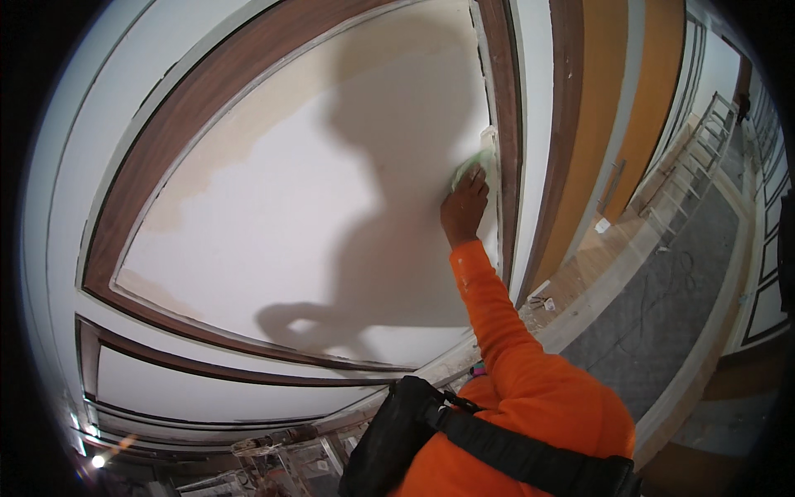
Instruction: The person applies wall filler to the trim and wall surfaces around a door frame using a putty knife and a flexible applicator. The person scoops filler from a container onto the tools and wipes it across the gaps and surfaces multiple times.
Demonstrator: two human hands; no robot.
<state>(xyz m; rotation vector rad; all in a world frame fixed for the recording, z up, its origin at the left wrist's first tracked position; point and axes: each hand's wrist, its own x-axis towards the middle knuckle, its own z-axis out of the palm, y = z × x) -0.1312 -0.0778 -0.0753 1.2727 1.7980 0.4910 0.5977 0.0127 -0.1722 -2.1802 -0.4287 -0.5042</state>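
Note:
My right hand (465, 207), at the end of an orange sleeve, reaches up to the right side of a large white wall panel (273, 199). Its fingers are closed on a thin pale green sheet (469, 166), which looks like sandpaper, and press it to the panel near the edge. A dark reddish-brown wooden frame (503, 99) runs close beside the hand. Beige patches lie along the panel's upper and left borders, with smooth white over the middle. A shadow of a head and raised arm falls across it. My left hand is out of the picture.
A black strap bag (389, 439) hangs across my body. To the right stand orange-brown doors (654, 91) with a long handle, and a metal ladder (696, 166) leans beyond. Dark grey covering (654, 306) lies on the floor. Clutter (281, 464) stands low at the left.

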